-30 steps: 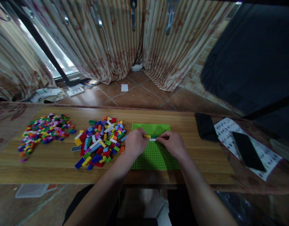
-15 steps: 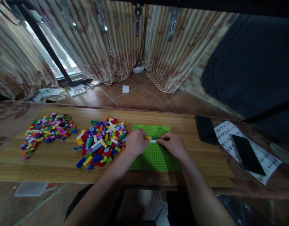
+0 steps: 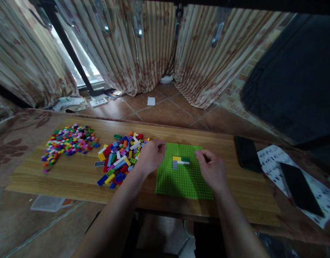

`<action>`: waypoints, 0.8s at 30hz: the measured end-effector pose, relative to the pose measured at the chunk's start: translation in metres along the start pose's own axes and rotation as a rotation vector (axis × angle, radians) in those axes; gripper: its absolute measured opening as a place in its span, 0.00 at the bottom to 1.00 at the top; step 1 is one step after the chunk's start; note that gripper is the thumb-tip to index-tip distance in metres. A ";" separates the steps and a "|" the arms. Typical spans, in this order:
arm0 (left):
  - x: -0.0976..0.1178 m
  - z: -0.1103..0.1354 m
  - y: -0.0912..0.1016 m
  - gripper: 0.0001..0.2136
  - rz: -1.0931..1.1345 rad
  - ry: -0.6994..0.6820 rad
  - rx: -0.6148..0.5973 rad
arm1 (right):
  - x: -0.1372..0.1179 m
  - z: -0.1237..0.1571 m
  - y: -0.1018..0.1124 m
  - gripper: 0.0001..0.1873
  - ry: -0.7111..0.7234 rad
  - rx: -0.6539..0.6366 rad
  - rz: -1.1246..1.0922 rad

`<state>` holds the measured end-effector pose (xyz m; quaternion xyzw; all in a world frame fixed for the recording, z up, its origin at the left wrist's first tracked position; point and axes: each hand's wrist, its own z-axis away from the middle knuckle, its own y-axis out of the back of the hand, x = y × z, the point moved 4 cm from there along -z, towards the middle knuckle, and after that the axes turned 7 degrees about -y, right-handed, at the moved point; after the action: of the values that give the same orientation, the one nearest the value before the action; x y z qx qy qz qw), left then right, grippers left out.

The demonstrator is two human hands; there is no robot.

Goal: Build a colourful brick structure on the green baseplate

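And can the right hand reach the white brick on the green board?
Probably yes: the right hand is near the white brick, with only bare green board showing between them.

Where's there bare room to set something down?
Bare wood lies between the right hand and the black device, and on the small bricks' near side. It's crowded by the left hand, between larger bricks and the green baseplate.

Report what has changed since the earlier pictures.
The bare left hand moved left and the bare right hand right, the right releasing the thin white plastic brick. A small grey plastic brick now shows. The square green studded baseplate and the heap of multicoloured plastic bricks stayed put.
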<state>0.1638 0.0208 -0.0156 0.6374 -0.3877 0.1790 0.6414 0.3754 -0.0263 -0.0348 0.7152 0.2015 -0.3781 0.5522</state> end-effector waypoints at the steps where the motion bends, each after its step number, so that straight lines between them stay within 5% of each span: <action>1: -0.001 0.000 0.004 0.10 0.039 -0.006 0.053 | -0.004 0.003 -0.002 0.19 0.024 0.007 -0.011; 11: -0.011 0.004 0.023 0.08 0.466 -0.045 0.469 | -0.042 0.037 -0.043 0.12 0.310 -0.186 -0.010; 18: -0.022 0.012 0.076 0.07 0.740 0.024 0.770 | -0.056 0.059 -0.076 0.08 0.401 -0.286 0.000; 24: -0.037 0.019 0.090 0.07 0.891 0.129 0.773 | -0.058 0.069 -0.101 0.08 0.445 -0.342 0.054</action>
<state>0.0699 0.0231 0.0169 0.5885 -0.4847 0.5977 0.2480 0.2453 -0.0528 -0.0627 0.6823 0.3597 -0.1574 0.6167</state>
